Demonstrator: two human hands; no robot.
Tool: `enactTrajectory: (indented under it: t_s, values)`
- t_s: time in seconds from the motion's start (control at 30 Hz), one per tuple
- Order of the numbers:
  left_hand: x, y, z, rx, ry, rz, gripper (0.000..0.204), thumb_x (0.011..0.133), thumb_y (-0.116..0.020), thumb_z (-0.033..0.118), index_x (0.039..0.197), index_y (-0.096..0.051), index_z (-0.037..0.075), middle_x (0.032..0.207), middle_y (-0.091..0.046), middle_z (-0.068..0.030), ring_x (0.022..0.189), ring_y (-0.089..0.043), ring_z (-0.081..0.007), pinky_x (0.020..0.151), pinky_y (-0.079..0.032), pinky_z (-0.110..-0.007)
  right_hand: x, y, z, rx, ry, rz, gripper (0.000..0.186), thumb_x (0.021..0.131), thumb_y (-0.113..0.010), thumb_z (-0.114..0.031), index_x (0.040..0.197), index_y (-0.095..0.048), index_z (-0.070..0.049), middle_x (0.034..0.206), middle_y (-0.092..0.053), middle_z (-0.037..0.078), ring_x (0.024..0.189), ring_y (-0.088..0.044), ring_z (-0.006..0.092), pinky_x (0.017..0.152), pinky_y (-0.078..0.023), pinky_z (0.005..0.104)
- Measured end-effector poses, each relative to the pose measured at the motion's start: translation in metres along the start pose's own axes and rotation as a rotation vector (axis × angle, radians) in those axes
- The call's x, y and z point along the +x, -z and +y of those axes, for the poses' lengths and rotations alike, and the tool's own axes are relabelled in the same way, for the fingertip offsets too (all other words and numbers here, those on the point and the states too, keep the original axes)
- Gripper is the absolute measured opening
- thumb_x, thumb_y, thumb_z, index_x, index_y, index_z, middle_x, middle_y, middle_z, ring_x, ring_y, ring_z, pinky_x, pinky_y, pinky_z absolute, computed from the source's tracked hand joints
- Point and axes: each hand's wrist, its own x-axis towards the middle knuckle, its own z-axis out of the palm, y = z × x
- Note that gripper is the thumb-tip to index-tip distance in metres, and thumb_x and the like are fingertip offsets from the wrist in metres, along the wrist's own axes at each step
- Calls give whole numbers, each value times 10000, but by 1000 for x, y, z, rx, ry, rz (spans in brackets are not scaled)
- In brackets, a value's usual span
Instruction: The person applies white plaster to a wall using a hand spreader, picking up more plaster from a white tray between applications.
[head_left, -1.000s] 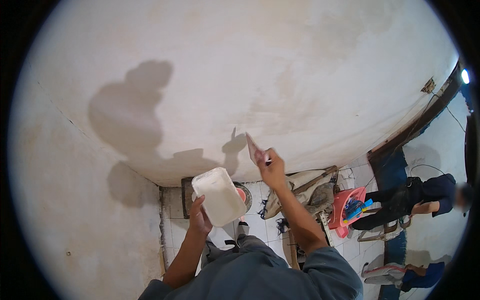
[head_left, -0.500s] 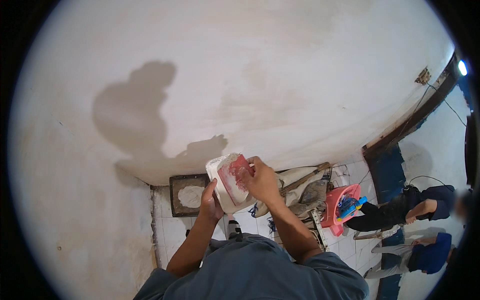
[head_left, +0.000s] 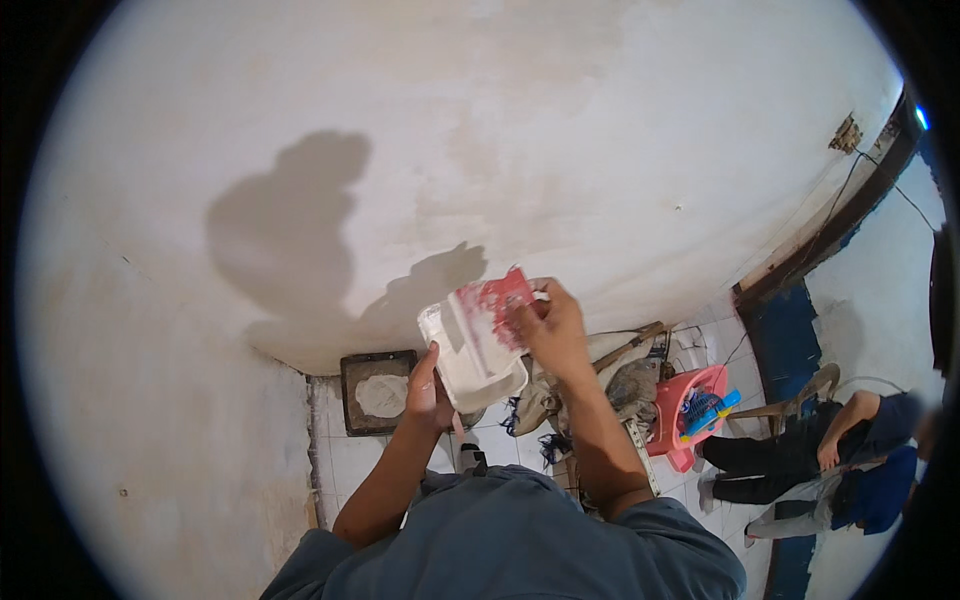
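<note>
White plaster is coating the flat board that the left hand is gripping from below, fingers closed around its underside. Since half a second ago the board is sitting a little lower against the wall, and the red scraper is lying more squarely across the board's upper end. The right hand is clasping the scraper, fingers curled shut over its blade. The board's long axis is running from seven o'clock to one o'clock, its far end pointing toward the wall. At nine o'clock from the left hand a dark square tray of plaster is resting on the tiled floor; at four o'clock from the right hand a pink basket is holding a blue brush.
</note>
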Motion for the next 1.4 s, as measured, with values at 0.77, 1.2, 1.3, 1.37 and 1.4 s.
enactTrajectory:
  t_s: [0.77,1.2,1.3,1.37,1.4]
  values:
    - [38,-31,10,78,-11,26,569,1034,-433,406,1444,-405,12,1403,-532,-179,1282,-536,-323,1106,-410,-463,42,60,8,827,-311,6,190,914,-598,-77,1096,-586,-25,973,-682,65,793,-678,139,657,-566,266]
    - [5,-21,18,94,-10,-44,613,1014,-461,442,1444,-396,10,1391,-537,-175,1235,-568,-338,1058,-450,-492,118,94,-17,951,130,411,73,873,-551,-43,930,-597,-40,839,-606,54,721,-610,166,591,-527,304]
    - [3,-14,16,85,-18,-56,602,1011,-470,438,1434,-414,13,1379,-549,-168,1238,-566,-328,1057,-449,-475,163,113,-59,898,154,551,24,874,-574,-67,880,-576,-44,736,-523,41,676,-580,170,579,-522,307]
    - [1,-3,19,84,-22,-29,594,1011,-473,434,1429,-424,15,1372,-555,-164,1240,-564,-322,1056,-448,-465,175,119,-124,842,189,553,67,884,-590,-94,862,-557,-39,716,-486,35,663,-572,168,557,-507,298]
    - [-1,4,19,89,-45,1,593,1015,-452,420,1445,-402,14,1388,-540,-170,1246,-562,-332,1055,-457,-481,169,122,-156,879,198,555,76,888,-593,-99,869,-556,-35,715,-483,36,668,-570,167,550,-499,287]
